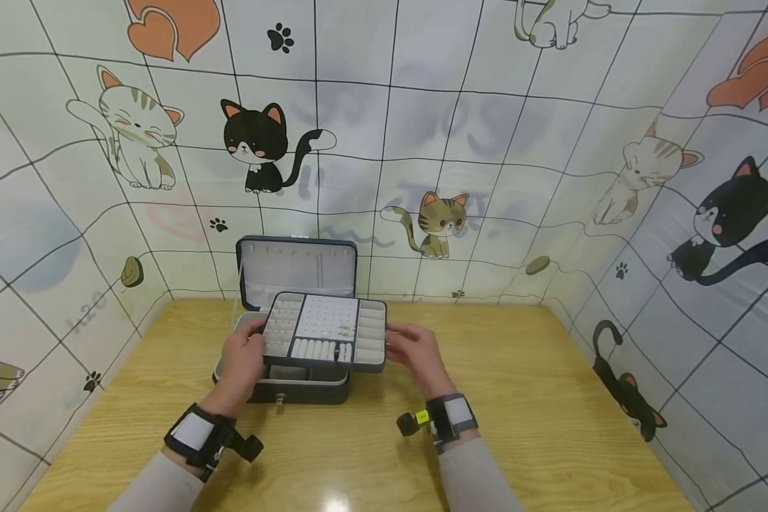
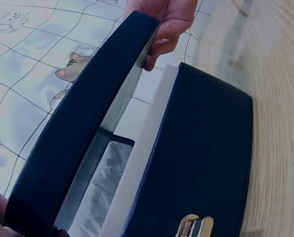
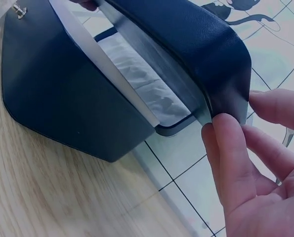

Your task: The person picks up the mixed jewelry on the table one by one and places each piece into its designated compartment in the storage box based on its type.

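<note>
A dark blue jewelry box [image 1: 301, 393] stands on the table, its lid [image 1: 297, 267] raised at the back. Above the base is its lift-out tray [image 1: 366, 367], shifted right and tilted, with pale compartments and ring rolls. My left hand [image 1: 242, 363] grips the tray's left end. At the right end, my right hand [image 1: 419, 354] pinches the corner; the right wrist view shows thumb and fingers around the tray wall [image 3: 196, 44]. A gap between tray and box wall [image 2: 201, 138] shows in the left wrist view. Small earrings [image 1: 345, 331] sit on the tray's white panel.
The box's metal clasp [image 1: 279, 399] is on its front side. Wooden tabletop [image 1: 518, 398] extends to both sides and in front. A cat-print curtain [image 1: 371, 142] hangs behind and along the sides.
</note>
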Motion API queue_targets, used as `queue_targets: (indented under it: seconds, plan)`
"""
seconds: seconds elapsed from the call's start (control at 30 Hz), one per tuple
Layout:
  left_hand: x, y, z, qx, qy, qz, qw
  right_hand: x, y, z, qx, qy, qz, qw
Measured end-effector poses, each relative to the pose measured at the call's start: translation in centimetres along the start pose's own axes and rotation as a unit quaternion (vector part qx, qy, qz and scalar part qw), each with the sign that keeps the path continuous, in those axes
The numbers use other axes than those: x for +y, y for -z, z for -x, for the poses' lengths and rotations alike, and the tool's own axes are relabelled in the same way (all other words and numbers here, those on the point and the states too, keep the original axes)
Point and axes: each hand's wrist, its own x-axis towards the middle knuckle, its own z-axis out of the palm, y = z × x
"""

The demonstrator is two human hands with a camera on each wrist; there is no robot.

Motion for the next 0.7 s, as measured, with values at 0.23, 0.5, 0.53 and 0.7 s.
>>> queue_targets:
  seconds: [0.23,0.5,0.53,0.7]
  plan:
    - [-0.5,0.4,0.0,0.012,0.006,0.001,0.9999,0.1,-0.4,0.2,-0.027,0.013,-0.020,0.9994]
    - [-0.8,0.9,-0.3,0.027,0.022,-0.014,0.9993,0.5,-1.0,0.2,-0.053,0.020,-0.004,0.9984]
    - [-0.9,1.0,-0.3,0.028,0.025,-0.015,0.9992,0.5,-1.1,0.2,-0.057,0.020,0.000,0.9982]
    - [-1.0,1.5,-0.5,0.033,0.031,-0.008,0.9989,0.8,-1.8,0.4,-0.063,0.025,0.012,0.9976]
